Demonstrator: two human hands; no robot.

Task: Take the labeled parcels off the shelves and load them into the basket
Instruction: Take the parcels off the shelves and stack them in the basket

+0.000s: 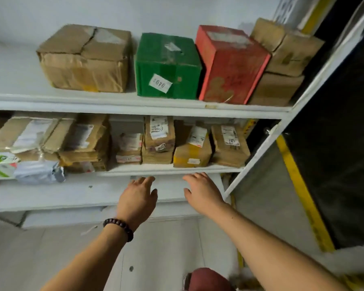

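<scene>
Sitting in a row on the middle shelf (177, 169), the labeled parcels (159, 141) lie just above and beyond both hands. The left hand (138, 198) and right hand (202, 192) are stretched out side by side below the shelf's front edge, fingers loosely spread, holding nothing.

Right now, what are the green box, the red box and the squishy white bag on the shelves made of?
The green box with the white sticker looks like matt corrugated cardboard: faint ribs show on its face. The tall red box seems to be cardboard too, smoother and printed, with sharp folded edges. The white and grey bag is probably thin plastic film, as it is crumpled and slightly shiny.
</scene>
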